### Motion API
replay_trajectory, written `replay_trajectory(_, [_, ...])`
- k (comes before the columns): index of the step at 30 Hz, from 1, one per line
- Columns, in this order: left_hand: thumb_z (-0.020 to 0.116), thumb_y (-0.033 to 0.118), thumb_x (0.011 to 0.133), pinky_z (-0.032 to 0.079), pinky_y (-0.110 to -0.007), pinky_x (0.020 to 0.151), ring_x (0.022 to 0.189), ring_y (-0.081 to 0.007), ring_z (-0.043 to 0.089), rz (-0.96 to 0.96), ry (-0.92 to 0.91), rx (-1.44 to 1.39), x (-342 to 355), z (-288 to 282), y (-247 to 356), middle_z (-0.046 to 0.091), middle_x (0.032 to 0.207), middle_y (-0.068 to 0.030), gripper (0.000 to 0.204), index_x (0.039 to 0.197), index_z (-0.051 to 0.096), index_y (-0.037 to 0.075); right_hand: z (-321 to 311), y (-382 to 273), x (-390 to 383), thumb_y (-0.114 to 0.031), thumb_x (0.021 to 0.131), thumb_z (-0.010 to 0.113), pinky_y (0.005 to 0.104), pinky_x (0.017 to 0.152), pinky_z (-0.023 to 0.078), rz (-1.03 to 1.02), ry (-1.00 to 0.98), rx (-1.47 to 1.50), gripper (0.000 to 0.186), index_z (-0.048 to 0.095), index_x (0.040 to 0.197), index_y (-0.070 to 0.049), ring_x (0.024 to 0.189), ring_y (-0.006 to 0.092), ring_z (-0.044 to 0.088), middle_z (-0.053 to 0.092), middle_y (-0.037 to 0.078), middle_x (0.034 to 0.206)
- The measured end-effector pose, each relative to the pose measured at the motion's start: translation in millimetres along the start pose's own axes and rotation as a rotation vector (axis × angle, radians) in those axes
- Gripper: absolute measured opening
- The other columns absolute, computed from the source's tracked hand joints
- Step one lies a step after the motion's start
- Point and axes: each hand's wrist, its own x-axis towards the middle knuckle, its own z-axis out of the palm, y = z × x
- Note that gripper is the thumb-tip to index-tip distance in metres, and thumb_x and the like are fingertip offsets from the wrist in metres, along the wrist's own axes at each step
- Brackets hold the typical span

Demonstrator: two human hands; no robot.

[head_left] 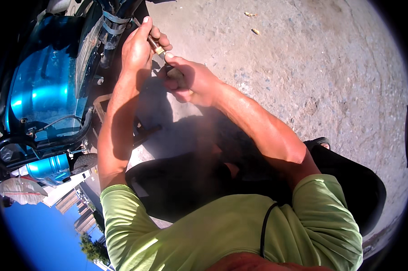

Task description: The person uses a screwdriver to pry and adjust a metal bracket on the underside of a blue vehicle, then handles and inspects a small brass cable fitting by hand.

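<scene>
Both my hands are on a thin, dark, rod-shaped piece with a pale yellow band near its middle. My left hand grips its upper part between thumb and curled fingers, close to the dark frame of a vehicle. Lower and to the right, my right hand is wrapped round the other end, its thumb resting just below the yellow band. The piece slants from upper left to lower right. The fingers cover much of it, and its exact kind cannot be made out.
At left stands a vehicle with a glossy blue panel, dark tubes and grey bands round a frame part. Rough concrete ground spreads to the right, with two small dry leaves. My legs in dark trousers are bent below my arms.
</scene>
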Motion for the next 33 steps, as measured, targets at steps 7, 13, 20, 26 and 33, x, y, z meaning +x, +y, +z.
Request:
replay_trajectory(7, [0.053, 0.043, 0.102, 0.052, -0.035, 0.071, 0.07, -0.0204, 0.061, 0.01, 0.072, 0.084, 3, 8, 1, 0.061, 0.074, -0.0085, 0.041, 0.08, 0.055, 0.008, 8, 11, 1, -0.042, 0.101, 0.049, 0.0299, 0.049, 0.039, -0.293, 0.314, -0.376, 0.038, 0.059, 0.087, -0.008, 0.05, 0.014, 0.048, 0.055, 0.003, 0.068])
replay_trajectory(13, [0.054, 0.044, 0.101, 0.052, -0.035, 0.072, 0.07, -0.0197, 0.06, -0.011, 0.039, 0.054, -3, 6, 6, 0.06, 0.074, -0.0081, 0.042, 0.08, 0.054, 0.008, -16, 10, 13, -0.048, 0.103, 0.042, 0.0265, 0.044, 0.031, 0.2, -0.377, 0.495, 0.041, 0.057, 0.095, -0.01, 0.048, 0.0094, 0.038, 0.046, -0.001, 0.065])
replay_trajectory(20, [0.055, 0.043, 0.101, 0.051, -0.034, 0.07, 0.071, -0.0209, 0.061, -0.011, 0.061, 0.084, 1, 5, 1, 0.061, 0.074, -0.0083, 0.04, 0.081, 0.056, 0.009, 7, 3, -1, -0.042, 0.101, 0.048, 0.0279, 0.048, 0.038, -0.085, 0.125, -0.159, 0.037, 0.059, 0.098, -0.006, 0.052, 0.0126, 0.048, 0.055, 0.0, 0.07])
replay_trajectory(26, [0.055, 0.043, 0.101, 0.051, -0.034, 0.072, 0.072, -0.02, 0.061, -0.033, 0.087, 0.112, -2, 10, 5, 0.061, 0.074, -0.0074, 0.04, 0.081, 0.056, 0.009, 16, 10, 0, -0.04, 0.1, 0.049, 0.0273, 0.052, 0.041, -0.421, 0.419, -0.661, 0.037, 0.06, 0.096, -0.005, 0.057, 0.0149, 0.052, 0.056, 0.001, 0.072])
replay_trajectory(33, [0.047, 0.043, 0.104, 0.053, -0.036, 0.076, 0.077, -0.0215, 0.062, -0.034, -0.053, -0.008, -1, 6, 4, 0.062, 0.08, -0.0097, 0.041, 0.084, 0.054, 0.008, -19, -2, 0, -0.042, 0.1, 0.054, 0.0228, 0.045, 0.031, 0.149, -0.331, 0.48, 0.037, 0.057, 0.099, -0.005, 0.051, 0.0096, 0.041, 0.048, -0.001, 0.07])
